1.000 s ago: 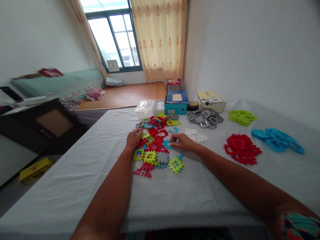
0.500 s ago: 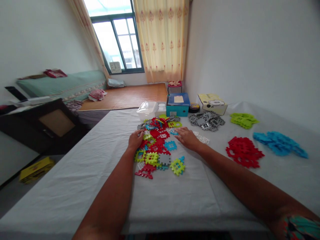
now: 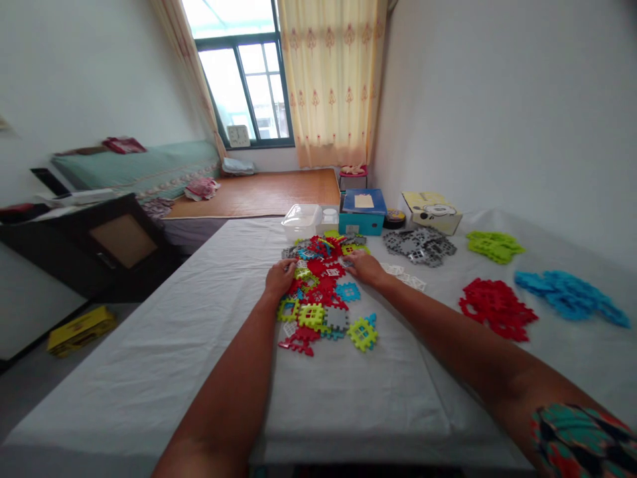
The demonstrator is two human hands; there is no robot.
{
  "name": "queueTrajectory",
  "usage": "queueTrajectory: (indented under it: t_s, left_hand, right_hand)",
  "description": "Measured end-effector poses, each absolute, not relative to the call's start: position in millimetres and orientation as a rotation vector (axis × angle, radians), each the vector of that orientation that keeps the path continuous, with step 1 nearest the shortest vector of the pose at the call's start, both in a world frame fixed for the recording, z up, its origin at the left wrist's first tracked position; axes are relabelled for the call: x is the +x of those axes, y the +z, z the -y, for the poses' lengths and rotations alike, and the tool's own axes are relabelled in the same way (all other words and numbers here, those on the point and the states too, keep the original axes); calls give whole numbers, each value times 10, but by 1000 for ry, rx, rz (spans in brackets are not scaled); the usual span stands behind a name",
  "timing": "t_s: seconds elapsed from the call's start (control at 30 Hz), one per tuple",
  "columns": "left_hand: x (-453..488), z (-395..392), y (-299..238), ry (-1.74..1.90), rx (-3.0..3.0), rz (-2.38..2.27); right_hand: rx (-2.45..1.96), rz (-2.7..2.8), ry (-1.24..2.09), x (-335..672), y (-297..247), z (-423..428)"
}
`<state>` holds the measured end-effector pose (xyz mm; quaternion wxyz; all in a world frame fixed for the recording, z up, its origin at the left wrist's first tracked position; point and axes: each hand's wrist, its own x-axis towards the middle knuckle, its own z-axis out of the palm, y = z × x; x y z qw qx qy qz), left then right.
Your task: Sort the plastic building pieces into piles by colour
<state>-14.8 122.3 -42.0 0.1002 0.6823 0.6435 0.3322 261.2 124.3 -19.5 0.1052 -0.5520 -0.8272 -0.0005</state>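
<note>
Right grip [image 3: 367,267] has shifted onto the mixed pile [image 3: 321,287]

On the bench [image 3: 209,318], it lies between both grips, unsorted; blue pile [image 3: 570,293], red pile [image 3: 497,309], grey pile [image 3: 423,245], green pile [image 3: 495,246], white frames [image 3: 412,282] sit grouped rightward. Left grip [image 3: 280,279] touches that pile's left edge; whether either clamps anything, I cannot tell.

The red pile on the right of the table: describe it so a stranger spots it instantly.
Start from the white-covered table and look right of the mixed-colour heap, toward the wall. Single-colour piles lie there: the red pile sits left of the blue pile and nearer the camera than the light green pile. Among those piles, it is the only red one.
</note>
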Motion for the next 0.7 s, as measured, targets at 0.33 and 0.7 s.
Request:
queueTrajectory:
  t_s: [0.33,0.7]
  left_hand:
    - [-118,-1218,-433,963,2126,-1848]
    - [-119,-1189,-412,946,2147,-1866]
  right_hand:
    - [-1669,2379,-36,2556,-205,-1066]
    - [-1724,2235,25,3070,-30,-1113]
